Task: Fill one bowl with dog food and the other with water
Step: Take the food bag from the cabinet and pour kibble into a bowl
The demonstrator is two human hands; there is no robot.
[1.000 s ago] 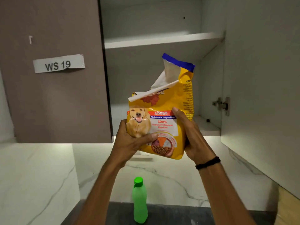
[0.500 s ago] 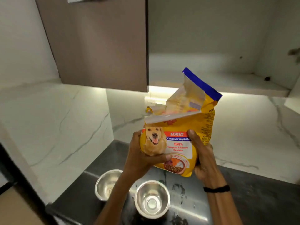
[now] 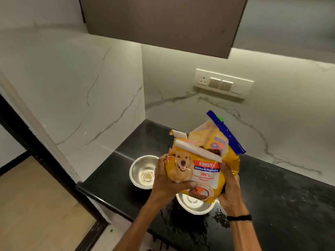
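I hold a yellow dog food bag (image 3: 204, 171) upright in both hands above the black counter (image 3: 272, 196). Its top is torn open and brown kibble shows inside. My left hand (image 3: 166, 178) grips the bag's left side and my right hand (image 3: 229, 185) grips its right side. Two empty steel bowls stand on the counter: one bowl (image 3: 143, 172) just left of the bag, the other bowl (image 3: 194, 204) directly under the bag and partly hidden by it. A green bottle cap (image 3: 220, 118) peeks out behind the bag's blue top edge.
White marble walls close the counter at the left and back. A switch panel (image 3: 223, 83) sits on the back wall. A brown wall cabinet (image 3: 163, 22) hangs overhead. Water spots lie on the counter's front. Wooden floor (image 3: 32, 205) lies to the left.
The view dropped from the open cupboard to the counter. My hands carried the bag down until it sits over the nearer bowl; both bowls came into sight.
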